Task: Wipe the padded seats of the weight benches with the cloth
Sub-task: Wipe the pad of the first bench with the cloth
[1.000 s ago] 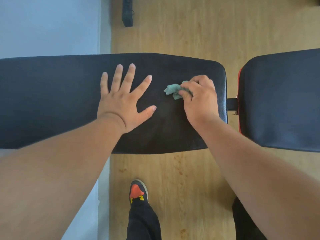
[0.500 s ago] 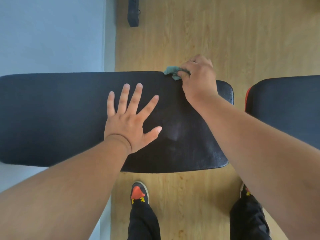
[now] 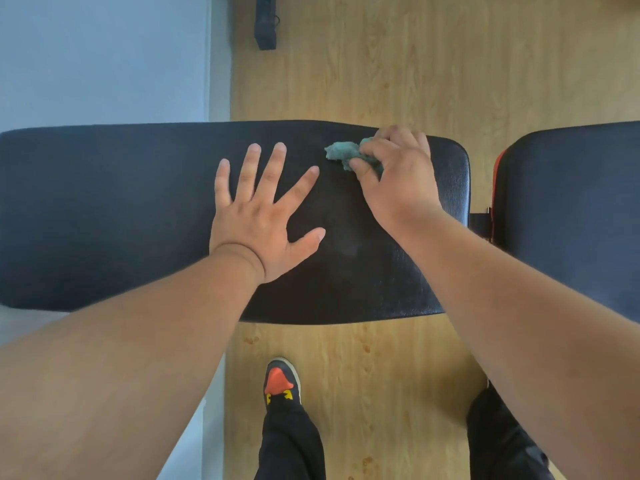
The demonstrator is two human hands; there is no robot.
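Note:
A long black padded bench seat (image 3: 104,209) runs across the view. My left hand (image 3: 259,216) lies flat on its middle with fingers spread, holding nothing. My right hand (image 3: 398,174) presses a crumpled teal cloth (image 3: 341,152) onto the pad near its far right corner, fingers closed over most of the cloth. A second black pad (image 3: 571,209) with a red edge sits to the right, across a narrow gap.
Wooden floor (image 3: 415,64) lies beyond and below the bench, with grey floor (image 3: 104,57) at the left. A black bar-shaped object (image 3: 265,22) stands on the floor at the top. My shoe (image 3: 280,382) and dark trouser legs are under the bench's near edge.
My right hand with the cloth went from mid-pad to the far edge, then came back a little toward me. My left hand stayed flat on the pad.

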